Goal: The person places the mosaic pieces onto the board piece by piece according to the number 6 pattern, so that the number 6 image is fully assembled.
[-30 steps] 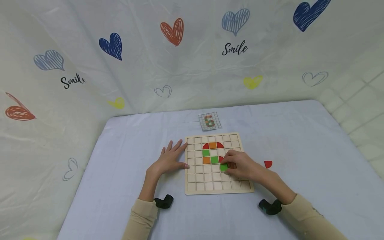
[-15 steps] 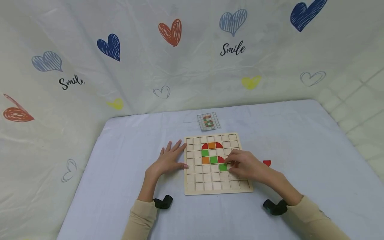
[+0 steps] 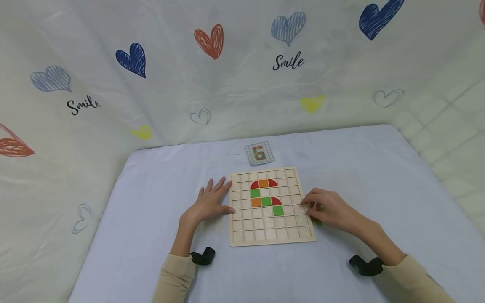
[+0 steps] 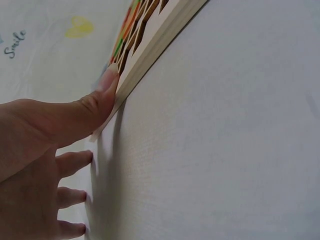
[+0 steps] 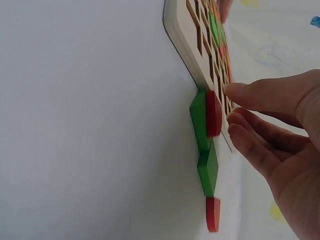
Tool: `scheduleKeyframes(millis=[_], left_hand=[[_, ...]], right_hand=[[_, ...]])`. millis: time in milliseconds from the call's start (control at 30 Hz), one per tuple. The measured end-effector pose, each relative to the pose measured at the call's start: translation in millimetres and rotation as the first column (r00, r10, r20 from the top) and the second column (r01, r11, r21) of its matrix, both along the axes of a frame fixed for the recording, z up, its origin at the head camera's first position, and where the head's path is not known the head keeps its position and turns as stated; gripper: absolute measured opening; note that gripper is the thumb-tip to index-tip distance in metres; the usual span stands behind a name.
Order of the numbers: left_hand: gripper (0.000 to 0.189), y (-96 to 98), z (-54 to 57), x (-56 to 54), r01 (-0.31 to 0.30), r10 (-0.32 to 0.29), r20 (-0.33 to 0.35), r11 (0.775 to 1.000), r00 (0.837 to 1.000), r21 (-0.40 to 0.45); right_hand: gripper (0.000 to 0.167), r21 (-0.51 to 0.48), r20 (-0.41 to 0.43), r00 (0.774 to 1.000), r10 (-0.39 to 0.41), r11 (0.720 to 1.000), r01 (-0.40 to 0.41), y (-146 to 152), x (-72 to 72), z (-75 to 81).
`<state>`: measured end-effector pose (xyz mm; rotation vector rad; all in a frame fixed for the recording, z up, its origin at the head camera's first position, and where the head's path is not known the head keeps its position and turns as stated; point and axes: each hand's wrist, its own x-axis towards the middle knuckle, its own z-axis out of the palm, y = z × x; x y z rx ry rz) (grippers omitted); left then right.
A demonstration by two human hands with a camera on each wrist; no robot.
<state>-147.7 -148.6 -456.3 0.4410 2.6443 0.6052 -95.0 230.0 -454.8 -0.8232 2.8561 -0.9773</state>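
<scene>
A wooden grid board (image 3: 270, 243) lies on the white cloth, with orange and green squares and red rounded pieces set in its cells. My left hand (image 3: 207, 207) is spread at the board's left side; its thumb (image 4: 109, 80) rests on the rim. My right hand (image 3: 331, 208) hovers by the right rim, fingers bent, with nothing visible between thumb and fingertips. Under it in the right wrist view, a red piece (image 5: 213, 114) overlaps a green piece (image 5: 198, 120) beside the board. Another green piece (image 5: 208, 170) and a red one (image 5: 213, 215) lie behind; the hand mostly hides this group from the head view.
A small card (image 3: 259, 153) printed with a coloured figure 6 on a grid lies beyond the board. Black devices (image 3: 203, 256) are worn at both wrists. A white curtain (image 3: 242, 88) with hearts and lettering hangs behind the table.
My right hand has let go of the green square in its cell and moved right to the board's edge. It now covers the loose red piece there. My left hand stays put.
</scene>
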Motion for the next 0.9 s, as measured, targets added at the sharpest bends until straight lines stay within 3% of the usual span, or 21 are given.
scheduleKeyframes(millis=[233, 500, 700, 900], left_hand=[[0.092, -2.1, 0.6, -0.1, 0.006, -0.005, -0.007, 1.000, 1.000, 0.015], [0.093, -2.9, -2.1, -1.2, 0.009, -0.009, -0.004, 1.000, 1.000, -0.001], [0.093, -3.1, -1.9, -1.2, 0.009, -0.009, -0.005, 1.000, 1.000, 0.001], [0.093, -3.0, -2.5, -0.8, 0.004, -0.004, 0.000, 1.000, 1.000, 0.011]], right_hand=[[0.024, 0.037, -0.018, 0.999, -0.027, 0.999, 0.028, 14, 4.2, 0.8], [0.028, 0.086, 0.059, 0.998, -0.016, 0.996, 0.010, 19, 8.5, 0.8], [0.025, 0.079, 0.089, 0.996, 0.028, 0.996, -0.035, 18, 7.7, 0.9], [0.022, 0.058, 0.130, 0.991, 0.020, 0.998, -0.028, 17, 6.5, 0.7]])
